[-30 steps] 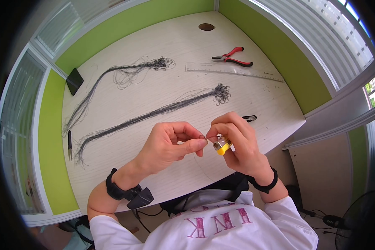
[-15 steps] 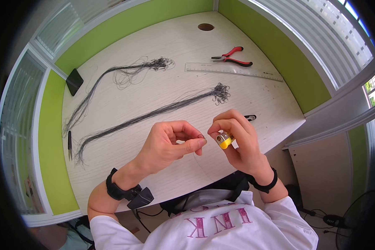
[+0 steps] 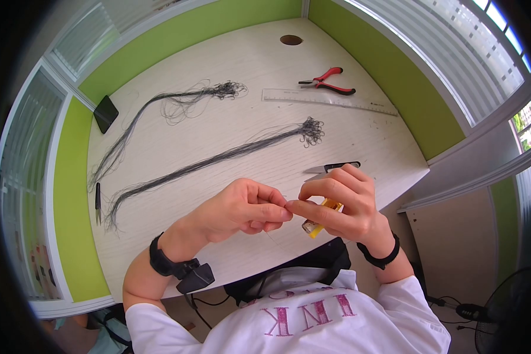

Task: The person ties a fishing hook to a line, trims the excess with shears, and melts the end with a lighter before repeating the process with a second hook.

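My left hand (image 3: 245, 207) is closed in a pinch at a small fish hook, mostly hidden now by the fingertips. A thin line (image 3: 271, 238) trails below them. My right hand (image 3: 349, 206) holds a small yellow-and-clear tool (image 3: 315, 226) against its palm, its exact kind not clear. The right thumb and index finger meet the left fingertips at the hook. Just beyond the right hand lie black-handled thread snips (image 3: 341, 167), blades apart. A bundle of fish hooks (image 3: 311, 132) with long dark lines (image 3: 212, 159) stretches across the desk behind both hands.
A second bundle of hooks (image 3: 227, 89) with loose lines lies farther back. Red-handled pliers (image 3: 329, 81) sit beside a clear ruler (image 3: 330, 101). At the left are a slim black-handled tool (image 3: 98, 203) and a flat black object (image 3: 105, 114). Green partitions (image 3: 389, 82) border the desk.
My right hand has come in to the left fingertips, its fingers turning and extending. The yellow tool has shifted down in its grasp, and the thread snips now show more fully.
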The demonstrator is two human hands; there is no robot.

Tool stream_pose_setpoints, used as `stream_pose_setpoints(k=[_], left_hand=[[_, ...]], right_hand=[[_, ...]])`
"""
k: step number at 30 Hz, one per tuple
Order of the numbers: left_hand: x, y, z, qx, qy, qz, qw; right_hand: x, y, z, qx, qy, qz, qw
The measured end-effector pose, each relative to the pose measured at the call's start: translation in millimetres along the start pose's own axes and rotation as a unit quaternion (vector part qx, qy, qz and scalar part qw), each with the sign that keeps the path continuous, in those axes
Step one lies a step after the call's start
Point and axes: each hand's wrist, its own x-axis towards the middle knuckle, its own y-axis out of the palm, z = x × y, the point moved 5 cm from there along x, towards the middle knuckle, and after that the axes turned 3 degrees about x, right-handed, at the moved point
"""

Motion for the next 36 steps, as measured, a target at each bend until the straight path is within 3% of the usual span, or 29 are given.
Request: stream_pose_setpoints(k=[7, 8, 10, 12, 15, 18, 21, 23, 29, 31, 36], left_hand=[[1, 5, 4, -0.024, -0.054, 0.037, 0.998], [0, 4, 1, -0.025, -0.053, 0.037, 0.998], [-6, -2, -7, 0.117, -0.027, 0.017, 0.993], [-25, -22, -15, 0.137, -0.011, -0.023, 0.990], [-74, -72, -25, 0.185, 0.003, -0.188, 0.965], [-142, -126, -30, 0.201, 0.011, -0.314, 0.928], [-197, -174, -24, 0.178, 0.022, -0.369, 0.912], [-223, -194, -24, 0.204, 0.017, -0.460, 0.864], [-227, -205, -20, 0.258, -0.024, -0.512, 0.819], [-225, -206, -19, 0.256, -0.023, -0.525, 0.811], [-225, -215, -12, 0.260, -0.021, -0.556, 0.789]], right_hand=[[1, -12, 4, -0.063, -0.036, 0.004, 0.997], [3, -18, -4, -0.088, 0.012, 0.014, 0.996], [5, -27, -22, -0.111, 0.059, 0.023, 0.992], [3, -32, -48, -0.136, 0.141, 0.096, 0.976], [-5, -31, -80, -0.107, 0.224, 0.148, 0.957], [-6, -25, -98, -0.123, 0.234, 0.189, 0.946], [-4, -14, -112, -0.102, 0.262, 0.210, 0.936], [-4, -6, -121, -0.081, 0.278, 0.222, 0.931], [9, 17, -136, -0.093, 0.256, 0.237, 0.932], [9, 27, -141, -0.110, 0.312, 0.304, 0.893], [10, 27, -139, -0.131, 0.305, 0.306, 0.892]])
